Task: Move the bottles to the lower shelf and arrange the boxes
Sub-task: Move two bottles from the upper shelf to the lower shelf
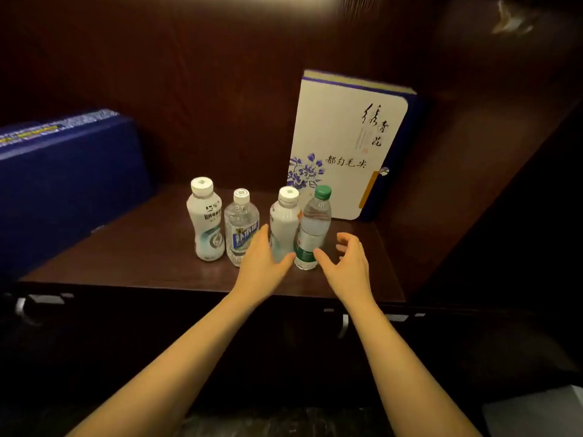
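Observation:
Several bottles stand in a row on the dark wooden shelf: a white bottle at the left, a clear bottle with a blue label, another white bottle, and a clear green-capped bottle at the right. My left hand is open, its fingers against the lower part of the second white bottle. My right hand is open just right of the green-capped bottle, thumb near its base. A white box with blue flowers stands upright behind the bottles. A dark blue box leans at the left.
The shelf sits in a dark wood cabinet with a back wall and a right side wall. Below the shelf's front edge are dark cabinet doors with metal handles. A pale object shows at the bottom right corner.

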